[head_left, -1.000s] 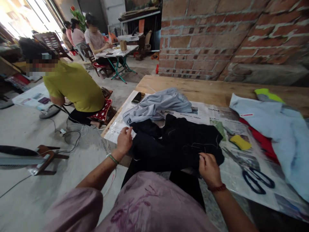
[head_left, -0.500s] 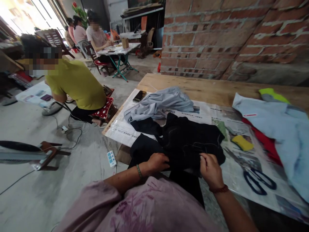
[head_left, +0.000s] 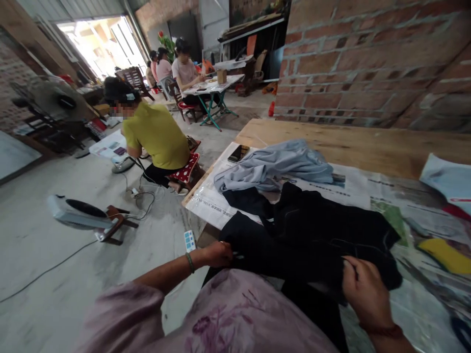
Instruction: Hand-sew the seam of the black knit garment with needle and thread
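Observation:
A black garment with pale stitching lines lies over the near edge of the table. At its near left edge my left hand is closed on the cloth. My right hand pinches the same garment at its near right side, thumb against bent fingers. Just beyond it lies a crumpled light grey-blue garment. To the right of my right hand are a yellow piece and a pair of scissors, whose dark handle is cut off by the frame's edge.
Newspaper under clear plastic covers the wooden table. A phone sits at its far left corner, and a pale blue garment at the right. A power strip and a fan are at left. A person in yellow-green sits beyond.
The view has swung left, so the table's contents appear further right. My hands have moved wider apart along the near edge of the black garment, which looks more spread out.

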`<state>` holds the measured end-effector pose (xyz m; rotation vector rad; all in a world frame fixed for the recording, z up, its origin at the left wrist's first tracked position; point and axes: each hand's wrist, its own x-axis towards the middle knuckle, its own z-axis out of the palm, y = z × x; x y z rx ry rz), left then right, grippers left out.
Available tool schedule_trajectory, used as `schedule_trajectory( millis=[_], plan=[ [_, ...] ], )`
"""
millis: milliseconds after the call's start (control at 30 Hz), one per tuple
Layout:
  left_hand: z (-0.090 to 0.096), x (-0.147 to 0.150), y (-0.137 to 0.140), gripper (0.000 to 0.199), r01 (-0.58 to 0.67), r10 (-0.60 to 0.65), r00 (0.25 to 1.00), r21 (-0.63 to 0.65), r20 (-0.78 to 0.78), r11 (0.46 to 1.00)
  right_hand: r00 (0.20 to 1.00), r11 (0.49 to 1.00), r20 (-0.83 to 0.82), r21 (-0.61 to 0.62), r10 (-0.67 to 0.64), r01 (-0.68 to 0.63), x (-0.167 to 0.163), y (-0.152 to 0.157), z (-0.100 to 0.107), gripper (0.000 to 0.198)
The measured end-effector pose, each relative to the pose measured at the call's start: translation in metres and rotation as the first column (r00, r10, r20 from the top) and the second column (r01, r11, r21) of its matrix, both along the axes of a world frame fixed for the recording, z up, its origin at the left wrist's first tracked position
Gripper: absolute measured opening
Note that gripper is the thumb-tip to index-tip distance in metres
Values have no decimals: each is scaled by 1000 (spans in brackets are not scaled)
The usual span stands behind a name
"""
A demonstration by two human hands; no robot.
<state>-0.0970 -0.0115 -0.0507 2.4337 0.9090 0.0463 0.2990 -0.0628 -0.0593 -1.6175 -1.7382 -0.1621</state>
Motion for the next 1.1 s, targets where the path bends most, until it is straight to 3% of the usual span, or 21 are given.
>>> schedule_trajectory(
  millis=[100,133,233,300,367,467,533,600,667,733,800,867,933,1100],
  plan=[
    [21,-24,9,4,-67,68,998,-130,-1,989,1000,1000,2,2,6,-6,2,0,-4,29],
    [35,-30,15,8,-127,133,991,-238,10,963,1000,1000,3,-3,2,-2,2,0,-5,29],
    [85,-35,43,19,-157,185,980,-282,77,946,1000,1000,12,-17,-8,8,0,-2,-6,30],
    [114,-30,67,21,-126,158,980,-236,120,964,1000,1000,12,-10,-11,11,-2,-4,-5,29],
    [128,-19,89,18,-108,116,987,-84,106,991,1000,1000,2,4,-19,19,-6,-6,-4,28],
    [116,4,111,14,-100,111,983,79,-147,992,999,999,-18,-2,-37,37,-11,-8,-3,26],
    [96,21,114,16,-162,220,928,207,-302,965,999,999,-22,-11,-40,39,-13,-10,-2,25],
    [77,39,109,18,-238,352,884,353,-306,905,999,999,-14,-6,-33,33,-13,-12,-1,23],
    [66,58,97,22,-279,396,890,417,-226,865,1000,1000,-5,-4,-29,29,-13,-13,0,23],
    [62,79,81,25,-301,345,938,404,-38,864,1000,1000,-3,-14,-28,28,-12,-15,1,23],
    [64,101,66,22,-244,192,963,313,188,918,1000,999,-3,-26,-28,28,-11,-17,2,23],
    [66,123,55,21,-143,51,940,254,336,957,1000,1000,5,-20,-20,20,-11,-20,2,23],
    [68,141,49,23,-67,-25,931,238,364,969,1000,1000,19,0,-19,19,-11,-23,2,23],
    [67,166,46,26,33,-72,981,211,179,977,998,997,68,71,8,-13,-10,-29,1,19]
  ],
)
